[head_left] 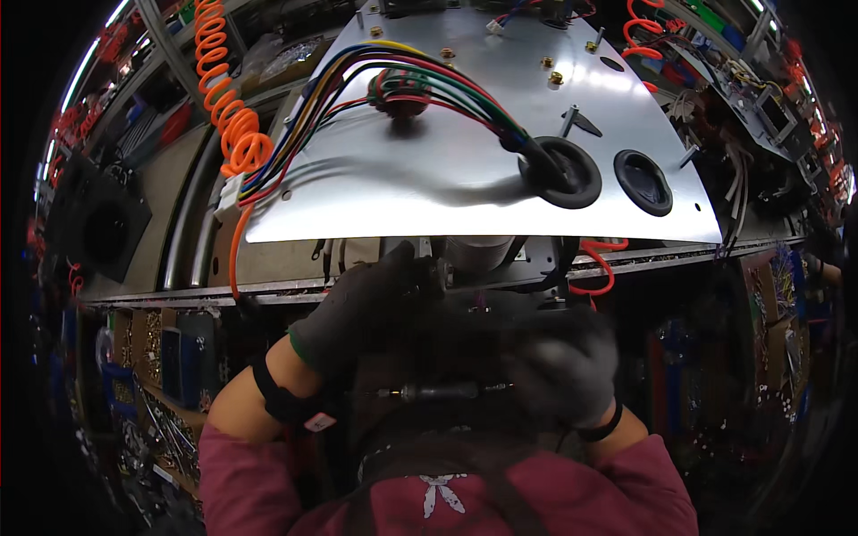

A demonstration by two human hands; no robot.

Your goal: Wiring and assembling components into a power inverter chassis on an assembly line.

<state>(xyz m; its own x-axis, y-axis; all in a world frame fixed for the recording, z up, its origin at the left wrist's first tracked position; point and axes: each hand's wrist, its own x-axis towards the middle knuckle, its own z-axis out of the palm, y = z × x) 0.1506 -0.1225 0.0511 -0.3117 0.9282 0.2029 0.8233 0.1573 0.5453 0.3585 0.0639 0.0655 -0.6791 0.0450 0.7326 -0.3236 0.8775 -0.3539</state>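
My left hand (362, 308), in a dark grey glove, reaches up to the front edge of a shiny metal panel (375, 201). Its fingers are bent in beside a pale cylindrical part (478, 253) beneath that edge; what they grip is too dark to make out. My right hand (572, 366), also gloved, is lower, in front of my body, and smeared by motion. A slim rod-shaped tool (438, 391) with metal ends lies between my forearms, apart from the left hand. A multicoloured wire bundle (429, 67) arches from a black rubber grommet (572, 174) to a white connector (230, 196).
An orange coiled hose (223, 98) hangs at the left, close to the connector. Threaded posts (569, 119) and a second grommet (643, 181) stand on the panel. A red tube (597, 268) loops below its edge. Parts bins (156, 353) line the lower left, others (778, 313) the right.
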